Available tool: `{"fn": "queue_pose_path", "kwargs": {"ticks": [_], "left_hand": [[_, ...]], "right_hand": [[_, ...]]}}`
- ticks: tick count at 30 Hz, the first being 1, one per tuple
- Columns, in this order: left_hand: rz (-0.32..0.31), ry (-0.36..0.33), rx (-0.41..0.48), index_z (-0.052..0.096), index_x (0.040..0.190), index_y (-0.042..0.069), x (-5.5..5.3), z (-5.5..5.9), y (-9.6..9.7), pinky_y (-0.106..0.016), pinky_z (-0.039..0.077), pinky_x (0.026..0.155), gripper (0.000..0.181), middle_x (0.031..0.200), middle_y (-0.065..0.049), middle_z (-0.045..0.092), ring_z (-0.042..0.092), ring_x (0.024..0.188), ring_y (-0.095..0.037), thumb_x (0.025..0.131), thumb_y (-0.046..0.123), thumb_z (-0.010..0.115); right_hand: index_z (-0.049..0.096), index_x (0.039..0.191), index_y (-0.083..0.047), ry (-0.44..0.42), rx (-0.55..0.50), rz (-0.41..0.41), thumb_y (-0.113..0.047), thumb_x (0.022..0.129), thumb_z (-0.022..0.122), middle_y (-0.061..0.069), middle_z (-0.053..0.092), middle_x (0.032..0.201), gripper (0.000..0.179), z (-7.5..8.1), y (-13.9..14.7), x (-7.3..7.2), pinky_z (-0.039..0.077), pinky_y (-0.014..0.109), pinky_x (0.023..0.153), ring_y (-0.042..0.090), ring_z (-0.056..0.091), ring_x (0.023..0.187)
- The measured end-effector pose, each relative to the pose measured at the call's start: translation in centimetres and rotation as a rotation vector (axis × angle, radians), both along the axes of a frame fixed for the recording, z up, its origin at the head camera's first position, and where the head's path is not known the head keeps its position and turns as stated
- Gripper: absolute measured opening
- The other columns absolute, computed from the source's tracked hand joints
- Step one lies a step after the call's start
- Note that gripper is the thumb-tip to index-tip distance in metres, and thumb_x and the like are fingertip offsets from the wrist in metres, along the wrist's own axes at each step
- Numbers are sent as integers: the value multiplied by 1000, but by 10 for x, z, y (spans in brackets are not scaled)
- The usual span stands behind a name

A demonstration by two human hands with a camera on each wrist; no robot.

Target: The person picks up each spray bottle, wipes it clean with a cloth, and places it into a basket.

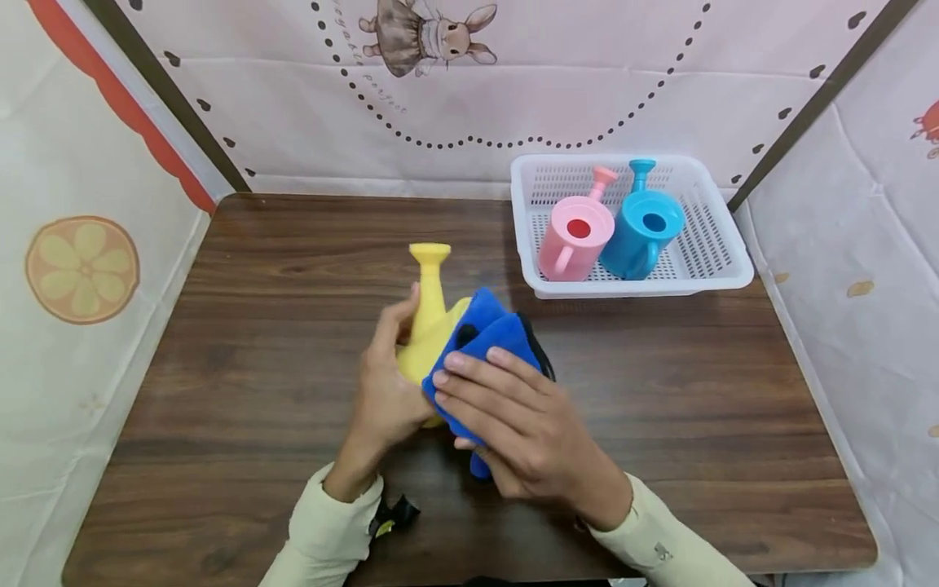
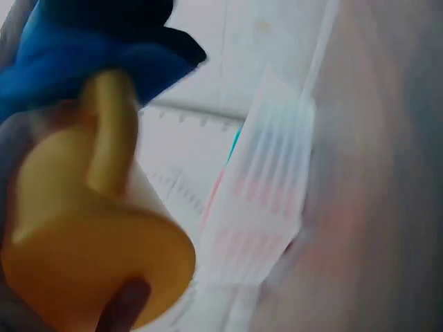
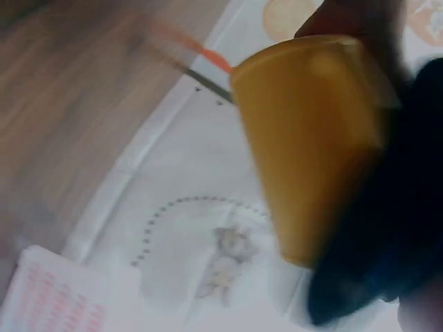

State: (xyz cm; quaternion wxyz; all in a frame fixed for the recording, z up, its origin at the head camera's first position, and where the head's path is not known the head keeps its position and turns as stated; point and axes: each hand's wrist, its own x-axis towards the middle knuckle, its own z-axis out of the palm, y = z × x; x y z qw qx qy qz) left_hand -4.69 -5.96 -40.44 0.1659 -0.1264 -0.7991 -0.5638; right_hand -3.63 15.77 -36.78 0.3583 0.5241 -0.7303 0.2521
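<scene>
My left hand point(image 1: 386, 398) grips a yellow watering can point(image 1: 421, 350), tilted above the table, its spout pointing away from me. In the left wrist view the yellow can point(image 2: 97, 242) shows its base and curved handle, with a fingertip point(image 2: 128, 304) against the base. A blue cloth point(image 1: 487, 326) with black trim lies over the can's right side. Across it my right hand point(image 1: 524, 428) holds the cloth against the can, fingers laid along the fabric and thumb low beside it. The right wrist view shows the can's side point(image 3: 304, 138) and the cloth point(image 3: 387, 228), dark and blurred.
A white plastic basket point(image 1: 711, 281) stands at the table's back right, holding a pink watering can point(image 1: 572, 244) and a blue watering can point(image 1: 641, 236). The wooden table point(image 1: 279, 326) is backed and flanked by printed cloth walls. A small black object point(image 1: 396, 514) lies near my left sleeve.
</scene>
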Motion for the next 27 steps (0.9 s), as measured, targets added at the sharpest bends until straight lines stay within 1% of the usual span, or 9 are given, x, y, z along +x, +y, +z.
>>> {"fn": "queue_pose_path", "kwargs": {"ticks": [3, 7, 10, 13, 16, 18, 21, 23, 27], "left_hand": [[-125, -84, 136, 48, 170, 15, 2, -4, -2, -26, 52, 93, 121, 140, -22, 72, 65, 114, -18, 68, 33, 110], [-253, -48, 170, 45, 172, 14, 6, -2, -5, -26, 51, 103, 135, 148, -23, 70, 66, 128, -15, 63, 63, 108], [-307, -14, 152, 45, 173, 14, 9, 3, -6, -25, 53, 107, 141, 148, -19, 70, 67, 130, -16, 55, 46, 116], [-246, 14, 137, 47, 172, 15, 12, 5, -6, -24, 56, 103, 149, 144, -18, 73, 69, 126, -17, 42, 20, 119], [-88, 41, 137, 51, 170, 16, 13, 2, -5, -21, 56, 97, 146, 138, -19, 74, 69, 119, -15, 39, 9, 116], [17, 71, 140, 52, 169, 16, 12, -1, -5, -20, 55, 96, 142, 139, -21, 73, 67, 118, -12, 42, 8, 114], [152, 147, 108, 54, 168, 14, 9, -4, -5, -20, 54, 106, 135, 148, -22, 70, 66, 125, -13, 46, 19, 114], [216, 216, 55, 55, 166, 10, 7, -4, -4, -20, 52, 112, 132, 147, -23, 71, 67, 127, -17, 52, 37, 115], [237, 335, -29, 56, 163, 1, 5, -5, -2, -18, 51, 115, 126, 133, -28, 73, 70, 120, -28, 65, 64, 104]], "right_hand": [[73, 142, 5, -240, -199, 80, -24, 120, 51, 19, 75, 149, 42, -5, 2, -3, 35, 47, 140, 32, 65, 150], [68, 147, 5, -726, -420, 168, -15, 119, 49, 18, 68, 159, 40, -6, 14, -5, 32, 45, 141, 27, 54, 162], [66, 155, -3, -949, -449, 89, -9, 118, 48, 10, 64, 165, 41, -2, 17, -6, 35, 38, 139, 23, 52, 163], [61, 162, -12, -955, -364, -46, -7, 116, 52, 4, 59, 171, 47, -1, 11, 0, 35, 34, 138, 22, 48, 166], [59, 165, -13, -836, -286, -133, -3, 112, 60, 6, 57, 173, 54, -5, 4, 11, 31, 35, 140, 24, 46, 168], [59, 164, -9, -772, -268, -137, 4, 107, 64, 10, 58, 171, 58, -8, 0, 17, 29, 37, 141, 27, 47, 167], [58, 164, -8, -734, -244, -138, 7, 102, 67, 11, 57, 172, 64, -13, -2, 24, 27, 36, 142, 26, 47, 167], [56, 166, -7, -723, -236, -135, 8, 101, 67, 13, 56, 172, 67, -13, -2, 26, 26, 35, 142, 26, 46, 168], [52, 168, -7, -747, -246, -134, 6, 104, 64, 12, 52, 175, 67, -9, -2, 19, 25, 35, 142, 26, 42, 170]]}}
